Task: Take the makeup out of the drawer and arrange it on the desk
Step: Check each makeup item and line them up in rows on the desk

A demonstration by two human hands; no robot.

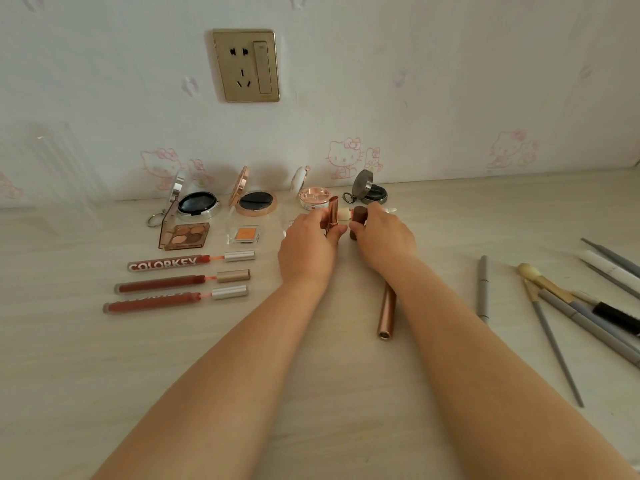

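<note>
My left hand (pixel 308 244) grips a rose-gold lipstick (pixel 333 211) standing upright on the desk (pixel 329 393). Beside it, my right hand (pixel 381 233) holds a dark brown lipstick (pixel 358 216), also upright. A pale tube (pixel 344 213) lies behind them, partly hidden. Several open compacts line the wall: silver (pixel 197 202), rose-gold (pixel 254 201), pink-and-white (pixel 313 197), grey (pixel 370 192). In front sit an eyeshadow palette (pixel 183 234) and an orange single shadow (pixel 244 233). Three lip glosses (pixel 180 284) lie in a row at left.
A rose-gold pen-like tube (pixel 387 313) lies under my right forearm. A grey pencil (pixel 483 289) and several brushes and pencils (pixel 581 306) lie at the right. A wall socket (pixel 246 65) is above the desk. A clear acrylic stand (pixel 65 174) is at far left.
</note>
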